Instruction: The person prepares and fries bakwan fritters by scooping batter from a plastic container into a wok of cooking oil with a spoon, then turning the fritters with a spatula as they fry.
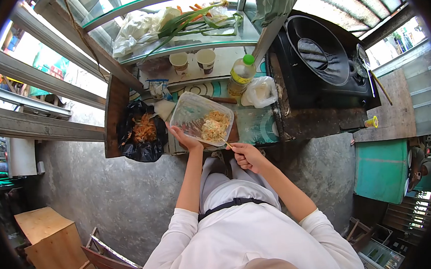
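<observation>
The clear plastic box (199, 116) is tilted at the centre of the frame, with shredded food (214, 126) heaped at its lower right. The left hand (183, 139) clasps the near rim. The right hand (246, 156) pinches a thin wooden stick (226, 143) that reaches the food. Holding the tilt steady and using short strokes should keep the shreds inside. A black bag (139, 132) lies just to the left.

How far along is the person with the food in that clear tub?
Done: shredded food already sits in the clear tub, orange scraps in the black bag. In hand: the left hand steadies the tub while the right hand works a stick through it. Possibly left: cooking, since the wok shows no food.
</observation>
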The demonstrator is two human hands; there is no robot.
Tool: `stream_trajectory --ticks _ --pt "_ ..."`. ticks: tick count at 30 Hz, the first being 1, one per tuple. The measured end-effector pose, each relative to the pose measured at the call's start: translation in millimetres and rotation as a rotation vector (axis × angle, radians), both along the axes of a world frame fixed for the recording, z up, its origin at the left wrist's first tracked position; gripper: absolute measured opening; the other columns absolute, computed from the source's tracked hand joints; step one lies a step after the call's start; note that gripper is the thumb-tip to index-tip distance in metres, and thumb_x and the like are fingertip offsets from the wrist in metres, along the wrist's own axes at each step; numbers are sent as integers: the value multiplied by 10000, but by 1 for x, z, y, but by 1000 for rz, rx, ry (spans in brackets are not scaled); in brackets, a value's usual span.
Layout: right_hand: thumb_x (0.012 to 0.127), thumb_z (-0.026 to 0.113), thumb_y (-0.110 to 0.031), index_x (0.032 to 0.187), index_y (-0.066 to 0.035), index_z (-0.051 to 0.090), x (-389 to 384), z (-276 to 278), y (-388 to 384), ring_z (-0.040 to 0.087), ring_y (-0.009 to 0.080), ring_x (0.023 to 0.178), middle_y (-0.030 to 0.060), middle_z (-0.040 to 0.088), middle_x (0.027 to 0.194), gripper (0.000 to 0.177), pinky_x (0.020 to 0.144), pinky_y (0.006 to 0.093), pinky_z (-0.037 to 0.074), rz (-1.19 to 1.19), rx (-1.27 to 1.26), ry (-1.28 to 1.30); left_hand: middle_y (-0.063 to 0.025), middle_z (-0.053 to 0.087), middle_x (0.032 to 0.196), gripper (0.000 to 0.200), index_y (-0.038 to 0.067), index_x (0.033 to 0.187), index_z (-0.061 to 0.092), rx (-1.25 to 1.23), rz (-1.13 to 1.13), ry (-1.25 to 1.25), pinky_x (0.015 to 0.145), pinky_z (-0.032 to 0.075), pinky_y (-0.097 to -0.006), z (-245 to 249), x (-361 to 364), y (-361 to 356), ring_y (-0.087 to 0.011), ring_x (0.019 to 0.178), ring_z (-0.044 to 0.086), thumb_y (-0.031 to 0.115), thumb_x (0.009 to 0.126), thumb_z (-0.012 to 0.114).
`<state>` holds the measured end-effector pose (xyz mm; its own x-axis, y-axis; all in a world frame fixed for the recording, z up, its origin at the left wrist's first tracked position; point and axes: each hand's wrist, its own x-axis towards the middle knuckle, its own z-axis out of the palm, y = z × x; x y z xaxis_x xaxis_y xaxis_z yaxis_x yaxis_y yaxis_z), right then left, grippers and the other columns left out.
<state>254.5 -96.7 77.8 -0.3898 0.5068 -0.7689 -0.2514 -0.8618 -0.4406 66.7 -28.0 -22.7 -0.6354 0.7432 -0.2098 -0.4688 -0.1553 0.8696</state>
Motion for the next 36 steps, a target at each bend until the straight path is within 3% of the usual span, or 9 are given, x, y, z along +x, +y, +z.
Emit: stream_trajectory --ticks 6,10,14,17,19,21,27,31,36 --pt "922 432 -159 1030 -66 572 8 -5 -13 262 25 352 -11 450 539 199 321 188 172 -51 207 -232 -149 436 1276 493 31 1318 356 -171 141 -69 938 359 -340 -33 -18 -6 -249 1120 457 335 938 437" --pt "900 455 -151 989 -42 591 18 -6 -20 261 26 342 7 484 553 195 320 195 183 -121 265 -224 -137 443 1232 539 31 1348 300 -242 18 205 944 345 -359 -26 -26 -22 -254 1120 445 271 912 509" --pt "882 469 -143 934 -30 610 31 -3 -19 282 27 352 11 501 570 187 323 199 205 -206 300 -199 -106 441 1135 557 37 1346 281 -688 251 718 890 360 -331 19 0 -42 -221 1027 443 241 894 535" --pt "877 459 -113 939 -5 579 47 10 -15 287 31 345 25 510 592 173 327 202 228 -288 322 -175 -71 469 1069 478 58 1300 365 -152 4 471 807 388 -287 16 50 -63 -171 957 471 245 891 527" --pt "881 456 -112 949 -2 575 63 20 -14 301 27 361 23 512 605 176 339 196 247 -348 367 -152 -31 499 1001 400 71 1230 452 -288 -574 278 761 420 -284 93 102 -77 -113 920 497 288 897 501" --pt "897 466 -117 1007 0 570 86 28 -14 347 23 392 9 518 623 191 366 185 291 -375 415 -151 -29 539 918 325 60 1159 509 -263 -958 124 654 449 -262 82 147 -81 -95 769 533 275 920 463" --pt "909 491 -127 1055 6 564 193 40 -26 432 38 416 10 565 677 210 380 177 330 -343 550 -213 -20 587 889 265 24 1064 577 -176 -965 -134 633 418 -175 93 275 -79 -56 731 534 225 929 471" --pt "913 493 -149 1067 2 560 267 45 -37 461 38 421 33 609 730 225 364 174 318 -235 577 -297 -45 595 828 261 -5 993 571 -106 -891 62 619 470 -223 108 351 -87 -87 724 577 217 943 445" --pt "860 549 -187 906 5 638 353 67 -19 613 161 575 100 657 754 217 541 281 478 23 750 -670 3 577 792 221 62 882 577 -140 -735 68 641 446 -205 98 409 -88 -59 736 543 241 938 460"
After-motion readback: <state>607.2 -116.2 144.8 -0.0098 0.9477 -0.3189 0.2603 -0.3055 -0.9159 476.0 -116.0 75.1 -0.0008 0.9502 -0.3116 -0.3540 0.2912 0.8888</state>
